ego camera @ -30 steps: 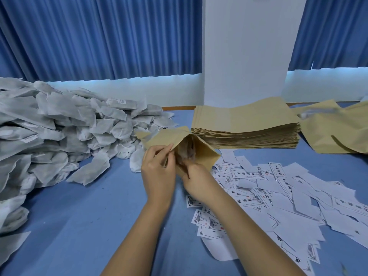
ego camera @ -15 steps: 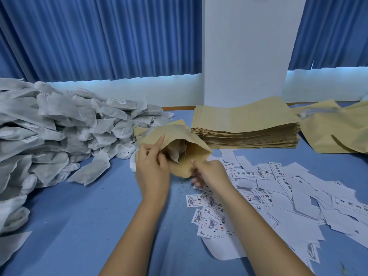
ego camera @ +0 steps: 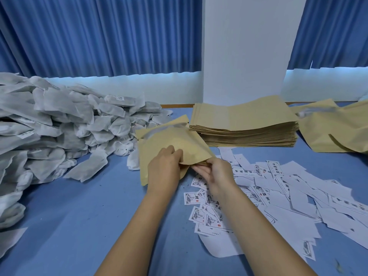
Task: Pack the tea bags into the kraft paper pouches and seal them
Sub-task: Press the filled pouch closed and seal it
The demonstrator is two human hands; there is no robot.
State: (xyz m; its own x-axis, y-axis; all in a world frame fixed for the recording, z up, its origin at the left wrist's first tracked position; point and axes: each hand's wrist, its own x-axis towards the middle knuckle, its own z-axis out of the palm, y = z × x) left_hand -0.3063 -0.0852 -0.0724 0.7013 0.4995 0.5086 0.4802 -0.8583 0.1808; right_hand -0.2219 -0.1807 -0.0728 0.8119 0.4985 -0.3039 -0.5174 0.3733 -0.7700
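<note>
At mid-table [ego camera: 79, 216], right in front of me, the kraft pouch [ego camera: 175, 144] is in both hands: L hand [ego camera: 165, 170] grips its near edge, R hand [ego camera: 217, 176] pinches the mouth beside it. Contents hidden. Prob. the sealing step; next needs the mouth flattened & pressed shut end to end. Tea bags [ego camera: 59, 132] piled left, stack of empty pouches [ego camera: 245, 124] behind, labels [ego camera: 278, 186] right.

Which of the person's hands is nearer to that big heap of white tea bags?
The left hand. It grips the kraft pouch just right of the tea bag heap; the right hand holds the pouch's other edge, farther right, above the printed labels.
</note>
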